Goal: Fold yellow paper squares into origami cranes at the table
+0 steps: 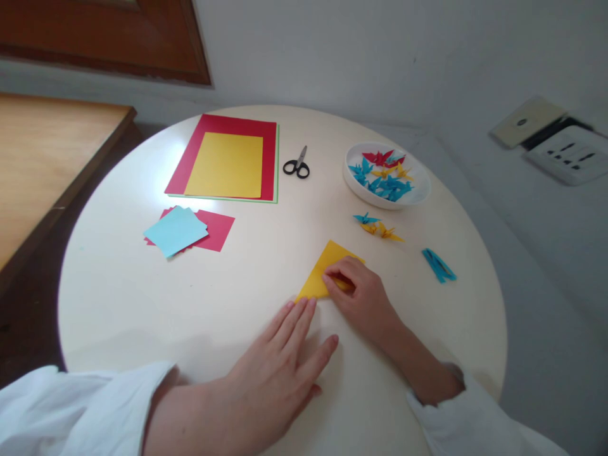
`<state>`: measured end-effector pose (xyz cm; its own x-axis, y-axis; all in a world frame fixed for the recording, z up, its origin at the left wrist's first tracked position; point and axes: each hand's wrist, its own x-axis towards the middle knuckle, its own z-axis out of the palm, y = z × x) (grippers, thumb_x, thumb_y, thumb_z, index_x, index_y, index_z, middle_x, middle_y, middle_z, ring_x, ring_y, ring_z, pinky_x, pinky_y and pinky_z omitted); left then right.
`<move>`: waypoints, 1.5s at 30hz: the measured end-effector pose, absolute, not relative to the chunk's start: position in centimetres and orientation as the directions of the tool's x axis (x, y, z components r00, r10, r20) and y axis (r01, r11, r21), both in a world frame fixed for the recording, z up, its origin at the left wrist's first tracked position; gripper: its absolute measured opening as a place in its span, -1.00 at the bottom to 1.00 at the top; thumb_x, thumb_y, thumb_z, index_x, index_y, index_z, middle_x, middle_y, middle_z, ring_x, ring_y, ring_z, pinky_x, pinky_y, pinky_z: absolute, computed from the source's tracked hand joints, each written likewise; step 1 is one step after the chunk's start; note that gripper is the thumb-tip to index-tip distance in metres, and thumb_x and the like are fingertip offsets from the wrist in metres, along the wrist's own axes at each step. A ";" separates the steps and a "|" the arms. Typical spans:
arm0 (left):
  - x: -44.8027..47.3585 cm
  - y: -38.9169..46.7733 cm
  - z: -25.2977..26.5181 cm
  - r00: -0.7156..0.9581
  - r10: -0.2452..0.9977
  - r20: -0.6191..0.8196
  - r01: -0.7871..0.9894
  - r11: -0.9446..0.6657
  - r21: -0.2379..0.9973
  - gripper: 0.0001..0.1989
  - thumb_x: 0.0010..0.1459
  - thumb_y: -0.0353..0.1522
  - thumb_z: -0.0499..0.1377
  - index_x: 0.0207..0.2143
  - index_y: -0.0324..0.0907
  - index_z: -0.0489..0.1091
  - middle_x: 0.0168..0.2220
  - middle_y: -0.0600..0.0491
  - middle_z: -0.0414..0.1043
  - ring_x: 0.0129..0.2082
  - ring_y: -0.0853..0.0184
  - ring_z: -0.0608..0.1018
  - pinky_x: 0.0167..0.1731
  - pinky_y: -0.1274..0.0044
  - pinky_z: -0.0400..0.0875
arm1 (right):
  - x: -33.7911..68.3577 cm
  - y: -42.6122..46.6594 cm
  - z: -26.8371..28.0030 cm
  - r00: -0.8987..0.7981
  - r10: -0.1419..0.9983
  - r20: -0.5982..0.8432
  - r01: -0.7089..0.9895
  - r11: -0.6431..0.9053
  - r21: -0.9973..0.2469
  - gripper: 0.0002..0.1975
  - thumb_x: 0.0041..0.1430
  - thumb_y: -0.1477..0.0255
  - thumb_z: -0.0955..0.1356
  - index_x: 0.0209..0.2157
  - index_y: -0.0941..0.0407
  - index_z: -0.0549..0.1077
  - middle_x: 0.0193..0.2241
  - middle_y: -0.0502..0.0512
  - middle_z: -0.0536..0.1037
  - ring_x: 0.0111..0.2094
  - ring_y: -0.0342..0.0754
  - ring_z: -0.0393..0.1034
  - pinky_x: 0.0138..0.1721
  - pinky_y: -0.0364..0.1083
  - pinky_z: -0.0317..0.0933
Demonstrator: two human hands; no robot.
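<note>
Yellow paper (326,260) flat, unfinished; left hand (278,367), grip wide; right hand (363,294), grip narrow, can't tell if pinching; bowl (368,197) holds finished cranes (390,188)!

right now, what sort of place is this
Likely a craft corner in a room, though home or school is unclear: coloured sheets, scissors and a dish of folded paper birds share a round table.
</note>
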<state>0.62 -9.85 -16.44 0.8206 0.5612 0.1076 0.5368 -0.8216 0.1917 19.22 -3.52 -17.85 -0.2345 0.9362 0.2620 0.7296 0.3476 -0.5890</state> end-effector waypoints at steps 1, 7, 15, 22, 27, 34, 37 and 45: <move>0.6 -9.8 -16.4 0.821 0.561 0.105 0.537 -0.822 0.191 -0.52 0.21 -0.27 0.00 0.15 -0.26 0.14 0.15 -0.31 0.20 0.19 0.05 0.24 0.13 0.18 0.14 | 19.2 -3.5 -17.9 -0.232 0.937 0.262 0.730 0.346 -0.589 -0.91 0.08 0.54 0.29 -0.48 0.11 0.35 -0.48 0.06 0.46 -0.40 -0.08 0.35 -0.34 -0.10 0.24; 0.6 -9.8 -16.3 0.828 0.549 0.117 0.525 -0.831 0.185 -0.52 0.21 -0.27 0.01 0.15 -0.27 0.14 0.15 -0.33 0.20 0.19 0.03 0.24 0.10 0.18 0.18 | 19.2 -3.5 -17.9 -0.236 0.932 0.275 0.733 0.357 -0.579 -0.91 0.07 0.55 0.29 -0.48 0.11 0.35 -0.48 0.05 0.46 -0.39 -0.08 0.35 -0.33 -0.10 0.25; 0.6 -10.2 -16.0 0.827 0.558 0.069 0.540 -0.823 0.175 -0.52 0.22 -0.29 0.00 0.17 -0.26 0.10 0.15 -0.33 0.19 0.20 0.01 0.20 0.07 0.19 0.22 | 19.2 -3.6 -17.9 -0.236 0.933 0.272 0.733 0.355 -0.580 -0.91 0.07 0.55 0.29 -0.47 0.12 0.35 -0.47 0.06 0.47 -0.39 -0.08 0.35 -0.33 -0.10 0.25; 0.6 -10.2 -16.3 0.816 0.569 0.103 0.547 -0.818 0.180 -0.52 0.22 -0.25 0.00 0.16 -0.24 0.11 0.17 -0.36 0.15 0.21 0.00 0.19 0.07 0.22 0.21 | 19.2 -3.6 -17.9 -0.234 0.934 0.271 0.741 0.351 -0.573 -0.92 0.07 0.55 0.29 -0.47 0.11 0.35 -0.48 0.06 0.46 -0.40 -0.08 0.35 -0.35 -0.11 0.25; 0.7 -10.0 -16.1 0.824 0.560 0.087 0.538 -0.821 0.191 -0.52 0.23 -0.22 -0.02 0.15 -0.23 0.13 0.19 -0.35 0.11 0.21 0.03 0.19 0.10 0.24 0.17 | 19.3 -3.6 -18.0 -0.233 0.934 0.270 0.743 0.350 -0.571 -0.92 0.06 0.55 0.29 -0.47 0.12 0.36 -0.48 0.05 0.46 -0.40 -0.08 0.35 -0.34 -0.10 0.25; 0.6 -10.2 -16.4 0.820 0.568 0.068 0.551 -0.816 0.176 -0.52 0.23 -0.22 -0.03 0.15 -0.21 0.13 0.21 -0.33 0.08 0.22 0.05 0.18 0.13 0.21 0.08 | 19.3 -3.6 -18.0 -0.234 0.931 0.279 0.746 0.356 -0.563 -0.92 0.07 0.56 0.30 -0.47 0.13 0.36 -0.48 0.06 0.46 -0.41 -0.08 0.35 -0.35 -0.11 0.25; 0.5 -10.3 -16.6 0.808 0.579 0.113 0.559 -0.812 0.164 -0.53 0.22 -0.22 -0.02 0.14 -0.21 0.14 0.19 -0.31 0.13 0.21 0.06 0.20 0.12 0.22 0.11 | 19.3 -3.5 -17.9 -0.235 0.931 0.280 0.747 0.357 -0.560 -0.92 0.07 0.55 0.30 -0.47 0.12 0.36 -0.48 0.06 0.46 -0.41 -0.08 0.35 -0.36 -0.11 0.25; 0.7 -10.3 -16.3 0.785 0.594 0.174 0.583 -0.804 0.116 -0.54 0.20 -0.19 0.00 0.10 -0.21 0.20 0.12 -0.27 0.27 0.16 0.08 0.29 0.10 0.24 0.15 | 19.3 -3.5 -18.0 -0.233 0.928 0.291 0.742 0.363 -0.563 -0.91 0.07 0.55 0.30 -0.47 0.11 0.35 -0.49 0.05 0.46 -0.42 -0.09 0.35 -0.36 -0.11 0.25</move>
